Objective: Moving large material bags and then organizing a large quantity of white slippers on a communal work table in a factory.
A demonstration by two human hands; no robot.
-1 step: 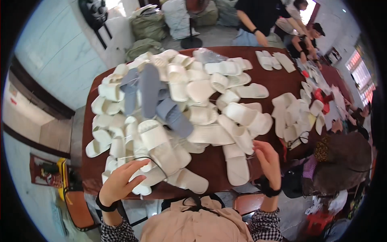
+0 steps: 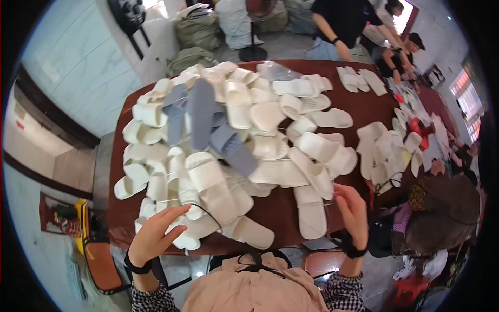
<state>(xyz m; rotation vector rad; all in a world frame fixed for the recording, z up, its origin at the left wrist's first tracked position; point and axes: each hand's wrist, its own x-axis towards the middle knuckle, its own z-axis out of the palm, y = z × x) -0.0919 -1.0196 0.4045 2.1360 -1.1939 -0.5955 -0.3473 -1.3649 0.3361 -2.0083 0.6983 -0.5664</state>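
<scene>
Big sacks (image 2: 197, 34) are sitting past the brown tabletop (image 2: 283, 208), and a person (image 2: 340, 21) in a black top is standing near its far edge. Grey slippers (image 2: 201, 114) are lying on the heap, hiding bits of the white slippers (image 2: 210, 174). Those are covering much of the tabletop, showing wide straps and open toes. Of the hands, the left hand (image 2: 186, 217) is keeping thumb and fingers apart by a black cord (image 2: 209, 213); the right hand (image 2: 338, 196) is curling loosely near a white slipper's end, and I cannot tell if it is gripping anything.
</scene>
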